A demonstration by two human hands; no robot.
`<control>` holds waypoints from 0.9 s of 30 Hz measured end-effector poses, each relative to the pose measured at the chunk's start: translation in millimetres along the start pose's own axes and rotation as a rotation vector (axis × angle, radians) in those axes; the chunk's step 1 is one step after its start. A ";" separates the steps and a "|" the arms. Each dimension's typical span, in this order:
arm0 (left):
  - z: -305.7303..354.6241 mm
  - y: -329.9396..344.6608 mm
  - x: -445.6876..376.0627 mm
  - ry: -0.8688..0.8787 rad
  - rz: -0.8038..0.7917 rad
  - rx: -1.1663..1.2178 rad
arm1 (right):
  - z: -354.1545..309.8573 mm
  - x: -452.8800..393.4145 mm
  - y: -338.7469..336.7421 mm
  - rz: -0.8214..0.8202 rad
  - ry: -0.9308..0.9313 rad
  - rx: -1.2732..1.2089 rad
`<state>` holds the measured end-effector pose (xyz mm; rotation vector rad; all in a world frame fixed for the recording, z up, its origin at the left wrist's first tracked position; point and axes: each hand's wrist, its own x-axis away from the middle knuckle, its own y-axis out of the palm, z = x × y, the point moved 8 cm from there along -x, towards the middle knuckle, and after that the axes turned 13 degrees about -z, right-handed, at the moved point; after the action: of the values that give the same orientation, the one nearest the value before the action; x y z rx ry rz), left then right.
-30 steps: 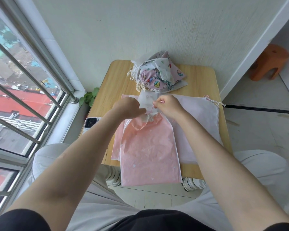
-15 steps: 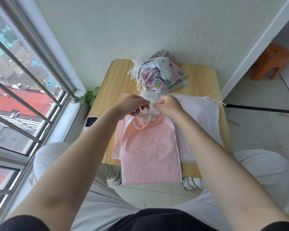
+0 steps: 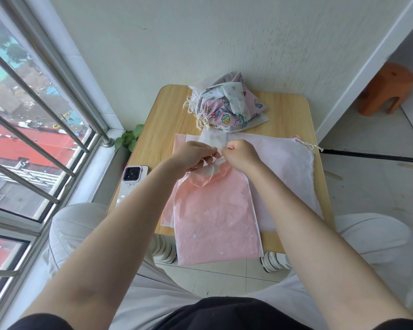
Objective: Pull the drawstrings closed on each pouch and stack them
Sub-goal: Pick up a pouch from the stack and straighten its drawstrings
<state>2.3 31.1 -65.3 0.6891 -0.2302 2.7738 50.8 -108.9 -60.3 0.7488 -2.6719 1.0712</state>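
At the frame's centre, the gathered neck of the pink pouch (image 3: 215,210) is pinched by the curled fingers of the left hand (image 3: 194,155) and right hand (image 3: 240,154). The pouch is laid over the wooden table (image 3: 289,120), overhanging its near edge. Closed pouches (image 3: 224,106) are piled above.

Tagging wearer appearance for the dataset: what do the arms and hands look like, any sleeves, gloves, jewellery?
Both forearms are bare to above the elbow. Left hand and right hand are bare: no gloves, and no rings, watch or bracelets show. No markings visible. A dark garment shows only at the frame's bottom edge.
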 end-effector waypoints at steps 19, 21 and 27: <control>11.8 11.6 -0.3 0.029 0.016 -0.256 | -43.6 -0.4 -10.3 -0.173 -0.204 -0.645; 9.6 9.9 -1.0 0.049 -0.026 -0.140 | -41.7 -0.1 -17.6 -0.109 -0.239 -0.644; 1.0 6.1 -4.8 -0.074 -0.078 0.162 | -15.0 4.1 3.2 -0.172 -0.179 -0.497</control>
<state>4.9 24.1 -67.2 0.8226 0.0073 2.7159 45.2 -98.3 -49.9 0.9753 -2.7748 0.2862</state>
